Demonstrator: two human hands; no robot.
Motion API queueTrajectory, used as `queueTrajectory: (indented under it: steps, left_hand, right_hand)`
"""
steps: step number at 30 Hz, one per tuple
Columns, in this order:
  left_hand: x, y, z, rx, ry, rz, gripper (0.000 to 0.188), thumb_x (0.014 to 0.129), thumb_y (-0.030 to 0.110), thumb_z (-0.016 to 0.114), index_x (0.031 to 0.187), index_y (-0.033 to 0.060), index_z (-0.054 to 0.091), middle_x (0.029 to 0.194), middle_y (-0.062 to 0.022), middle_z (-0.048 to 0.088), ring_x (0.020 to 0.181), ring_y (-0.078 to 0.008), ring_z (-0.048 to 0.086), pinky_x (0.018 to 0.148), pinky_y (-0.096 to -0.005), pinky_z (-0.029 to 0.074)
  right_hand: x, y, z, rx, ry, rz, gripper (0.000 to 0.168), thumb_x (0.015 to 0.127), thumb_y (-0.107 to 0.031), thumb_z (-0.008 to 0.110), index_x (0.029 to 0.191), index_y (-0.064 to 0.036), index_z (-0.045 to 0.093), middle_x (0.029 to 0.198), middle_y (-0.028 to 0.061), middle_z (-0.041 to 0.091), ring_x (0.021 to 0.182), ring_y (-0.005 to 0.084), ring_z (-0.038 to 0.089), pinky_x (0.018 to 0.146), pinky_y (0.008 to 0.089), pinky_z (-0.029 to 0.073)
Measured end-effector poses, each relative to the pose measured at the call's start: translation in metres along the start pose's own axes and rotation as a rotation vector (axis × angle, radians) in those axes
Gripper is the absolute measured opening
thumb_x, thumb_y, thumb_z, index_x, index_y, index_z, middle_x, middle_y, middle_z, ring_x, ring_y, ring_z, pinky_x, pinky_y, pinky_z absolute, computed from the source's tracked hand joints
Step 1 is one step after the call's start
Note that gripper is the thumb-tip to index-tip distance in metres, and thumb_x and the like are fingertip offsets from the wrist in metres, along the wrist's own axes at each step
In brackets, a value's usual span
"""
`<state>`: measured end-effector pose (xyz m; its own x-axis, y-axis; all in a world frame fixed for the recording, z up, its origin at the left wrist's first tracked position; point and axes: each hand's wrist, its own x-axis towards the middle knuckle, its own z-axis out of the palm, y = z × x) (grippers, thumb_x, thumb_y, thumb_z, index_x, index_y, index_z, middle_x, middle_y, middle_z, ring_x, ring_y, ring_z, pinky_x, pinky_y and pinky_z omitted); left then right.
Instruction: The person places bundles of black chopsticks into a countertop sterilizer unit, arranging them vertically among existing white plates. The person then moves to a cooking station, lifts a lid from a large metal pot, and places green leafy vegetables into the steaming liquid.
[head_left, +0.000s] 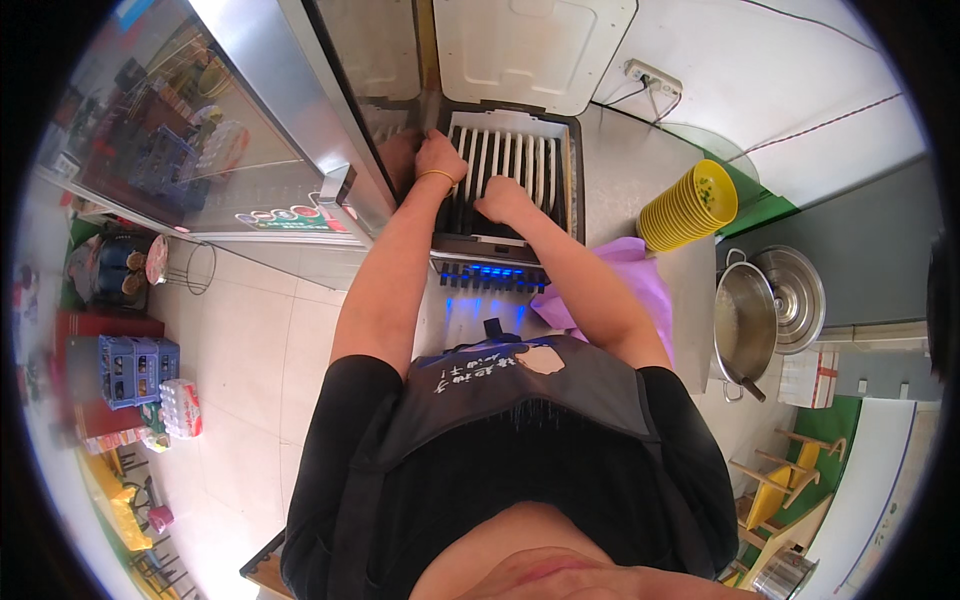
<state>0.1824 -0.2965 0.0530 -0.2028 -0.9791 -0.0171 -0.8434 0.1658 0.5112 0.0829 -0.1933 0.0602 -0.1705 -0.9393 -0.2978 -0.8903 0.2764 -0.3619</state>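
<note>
Before me stands a box-shaped appliance (577, 169) with its white lid (534, 56) raised at the back. Inside, thin white dividers (519, 154) run front to back with dark gaps between them. My left hand (441, 160), with a yellow band at the wrist, is at the compartment's left side, fingers curled down. My right hand (506, 200) is curled over the middle of the dividers. Whether either hand grips anything is hidden. Blue lights (495, 274) glow at the appliance's front among a row of dark stubs (457, 279). A purple cloth (637, 277) lies beneath my right forearm.
Stacked yellow bowls (682, 206) lean on the metal counter (607, 172), green bits in the end one. A steel pot (746, 322) is at right. A metal-framed glass door (285, 97) stands close at left. A power strip (654, 77) is on the wall.
</note>
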Motion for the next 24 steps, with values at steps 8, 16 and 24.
queueTrajectory:
  steps: [8,16,24]
  left_hand:
    - [-0.005,0.003,-0.003,-0.053,-0.006,-0.018,0.057,0.068,0.008,0.063,0.116,-0.0060,0.037,0.108,-0.0278,0.055,0.099,-0.0393,0.057,0.085,-0.0417,0.048]
    - [-0.002,-0.002,0.002,-0.066,0.028,-0.007,0.052,0.068,0.008,0.064,0.112,-0.0049,0.040,0.104,-0.0250,0.058,0.096,-0.0384,0.058,0.083,-0.0422,0.049]
    - [0.009,-0.008,0.011,-0.080,0.046,0.009,0.048,0.067,0.008,0.064,0.109,-0.0034,0.043,0.102,-0.0248,0.059,0.096,-0.0386,0.058,0.083,-0.0428,0.049]
  right_hand:
    - [0.004,-0.004,0.011,0.012,0.048,0.073,0.032,0.068,-0.024,0.070,0.089,0.000,0.067,0.096,0.0211,0.064,0.093,0.0345,0.062,0.079,0.0411,0.051]
    - [-0.015,-0.012,-0.009,0.222,0.176,0.113,0.035,0.063,-0.026,0.073,0.074,0.006,0.065,0.078,0.0230,0.065,0.079,0.0321,0.065,0.071,0.0386,0.053]
    - [-0.012,-0.034,-0.005,0.586,0.050,0.144,0.030,0.070,-0.021,0.069,0.060,0.007,0.062,0.056,0.0151,0.062,0.048,0.0206,0.061,0.048,0.0327,0.051]
